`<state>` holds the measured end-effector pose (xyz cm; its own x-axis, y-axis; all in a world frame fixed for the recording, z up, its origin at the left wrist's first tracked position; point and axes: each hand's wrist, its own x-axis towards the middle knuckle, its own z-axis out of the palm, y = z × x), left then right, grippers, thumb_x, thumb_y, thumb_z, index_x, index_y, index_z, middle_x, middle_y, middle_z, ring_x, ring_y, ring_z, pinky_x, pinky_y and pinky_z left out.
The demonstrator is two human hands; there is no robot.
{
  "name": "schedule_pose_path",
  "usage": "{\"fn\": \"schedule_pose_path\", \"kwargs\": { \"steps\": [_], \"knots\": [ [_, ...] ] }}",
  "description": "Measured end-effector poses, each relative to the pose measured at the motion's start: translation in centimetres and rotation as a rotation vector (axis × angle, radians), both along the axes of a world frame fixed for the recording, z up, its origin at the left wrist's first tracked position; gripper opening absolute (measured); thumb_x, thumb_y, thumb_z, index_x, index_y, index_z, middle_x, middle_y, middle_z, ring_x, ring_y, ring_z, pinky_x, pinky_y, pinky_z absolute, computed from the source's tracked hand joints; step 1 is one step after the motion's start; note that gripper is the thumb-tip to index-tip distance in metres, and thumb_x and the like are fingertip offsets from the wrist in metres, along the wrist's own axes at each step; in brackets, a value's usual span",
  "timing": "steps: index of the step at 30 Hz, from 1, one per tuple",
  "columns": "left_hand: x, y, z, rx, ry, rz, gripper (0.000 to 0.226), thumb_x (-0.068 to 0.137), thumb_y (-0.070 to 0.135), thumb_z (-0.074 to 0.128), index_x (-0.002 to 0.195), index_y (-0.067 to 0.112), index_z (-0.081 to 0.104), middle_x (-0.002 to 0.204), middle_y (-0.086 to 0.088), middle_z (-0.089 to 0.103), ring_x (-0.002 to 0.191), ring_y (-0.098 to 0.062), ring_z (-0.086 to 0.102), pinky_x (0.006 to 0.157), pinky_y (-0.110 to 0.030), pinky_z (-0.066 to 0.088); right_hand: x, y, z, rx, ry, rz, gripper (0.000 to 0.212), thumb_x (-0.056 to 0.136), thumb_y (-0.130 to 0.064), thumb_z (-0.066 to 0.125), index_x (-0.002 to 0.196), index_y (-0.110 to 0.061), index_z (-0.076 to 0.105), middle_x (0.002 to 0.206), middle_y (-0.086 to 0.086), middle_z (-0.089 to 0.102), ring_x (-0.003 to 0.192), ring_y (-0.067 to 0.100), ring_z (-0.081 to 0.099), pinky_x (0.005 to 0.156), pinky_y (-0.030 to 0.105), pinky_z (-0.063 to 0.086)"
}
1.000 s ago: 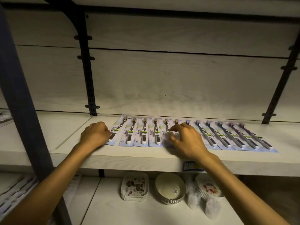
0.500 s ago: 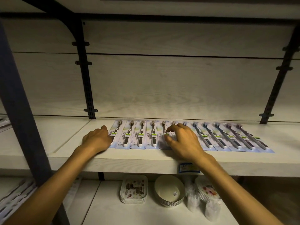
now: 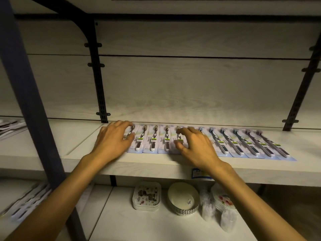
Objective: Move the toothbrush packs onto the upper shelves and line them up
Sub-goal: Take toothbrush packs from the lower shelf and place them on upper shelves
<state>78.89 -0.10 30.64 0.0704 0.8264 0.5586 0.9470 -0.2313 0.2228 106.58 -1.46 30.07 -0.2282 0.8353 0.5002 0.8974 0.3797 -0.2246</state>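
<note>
Now both hands (image 3: 112, 143) (image 3: 196, 146) pressing toothbrush packs (image 3: 225, 143).

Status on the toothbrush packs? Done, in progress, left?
Done: a row of toothbrush packs lies flat, side by side, on the shelf.
In hand: the left hand touches the leftmost pack; the right hand rests its fingertips on the middle packs, apparently nudging them into line.
Left: blurred flat packs at the lower left, possibly more toothbrushes.
</note>
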Motion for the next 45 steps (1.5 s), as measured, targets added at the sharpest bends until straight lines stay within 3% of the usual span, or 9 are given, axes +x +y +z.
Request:
{"fn": "schedule_pose_path", "kwargs": {
  "steps": [9, 14, 18, 28, 34, 40, 45],
  "knots": [
    [0.1, -6.3, 1.0, -0.122, 0.096, -0.037, 0.053, 0.096, 0.055, 0.049, 0.146, 0.039, 0.044, 0.158, 0.01, 0.034, 0.14, -0.017, 0.037, 0.11, -0.039, 0.032, -4.6, -3.4, 0.8, 0.059, -0.034, 0.151, 0.042, 0.096, -0.047, 0.051, 0.131, -0.025, 0.059, 0.125, 0.001, 0.064, 0.114, 0.025, 0.058, 0.091, 0.039, 0.047],
    [-3.0, -9.6, 0.1, -0.119, 0.051, -0.083, 0.05, 0.097, 0.052, 0.05, 0.145, 0.04, 0.045, 0.153, 0.012, 0.04, 0.136, -0.013, 0.04, 0.109, -0.038, 0.036, -7.9, -6.2, 0.5, 0.102, 0.087, 0.269, 0.038, 0.094, -0.041, 0.051, 0.125, -0.022, 0.064, 0.119, -0.001, 0.067, 0.109, 0.021, 0.061, 0.088, 0.037, 0.05],
    [-6.2, -12.1, -0.9, -0.071, 0.012, -0.107, 0.049, 0.096, 0.049, 0.053, 0.143, 0.04, 0.047, 0.148, 0.014, 0.045, 0.133, -0.011, 0.043, 0.107, -0.034, 0.036, -11.7, -7.9, -0.3, 0.088, 0.068, 0.297, 0.039, 0.094, -0.042, 0.052, 0.127, -0.023, 0.063, 0.123, -0.003, 0.066, 0.113, 0.019, 0.059, 0.092, 0.035, 0.048],
    [-20.7, -18.7, -4.3, -0.064, -0.049, -0.221, 0.04, 0.095, 0.043, 0.055, 0.134, 0.034, 0.057, 0.131, 0.013, 0.058, 0.118, -0.011, 0.054, 0.099, -0.039, 0.048, -25.4, -14.8, -3.3, 0.065, 0.087, 0.278, 0.033, 0.098, -0.038, 0.058, 0.129, -0.027, 0.061, 0.122, -0.007, 0.063, 0.115, 0.013, 0.055, 0.091, 0.027, 0.046],
    [-31.7, -20.7, -7.9, -0.103, -0.058, -0.174, 0.047, 0.089, 0.052, 0.044, 0.126, 0.031, 0.064, 0.126, 0.011, 0.063, 0.113, -0.017, 0.059, 0.094, -0.041, 0.05, -33.4, -17.9, -6.3, 0.023, 0.138, 0.269, 0.034, 0.097, -0.044, 0.052, 0.126, -0.029, 0.061, 0.12, -0.011, 0.06, 0.112, 0.011, 0.057, 0.089, 0.032, 0.051],
    [-41.1, -21.0, -11.2, -0.153, -0.106, -0.109, 0.039, 0.09, 0.044, 0.052, 0.125, 0.031, 0.063, 0.126, 0.01, 0.062, 0.111, -0.017, 0.058, 0.091, -0.037, 0.05, -41.6, -18.9, -9.1, -0.056, 0.132, 0.25, 0.03, 0.096, -0.036, 0.059, 0.126, -0.03, 0.061, 0.122, -0.011, 0.061, 0.115, 0.012, 0.057, 0.091, 0.029, 0.048],
    [-46.8, -19.6, -13.6, -0.196, -0.114, -0.085, 0.039, 0.089, 0.042, 0.052, 0.125, 0.031, 0.063, 0.124, 0.009, 0.062, 0.109, -0.018, 0.06, 0.091, -0.039, 0.05, -47.2, -16.7, -11.3, -0.134, 0.067, 0.219, 0.036, 0.095, -0.038, 0.056, 0.13, -0.03, 0.058, 0.126, -0.01, 0.059, 0.117, 0.015, 0.057, 0.091, 0.037, 0.052]
  ]
}}
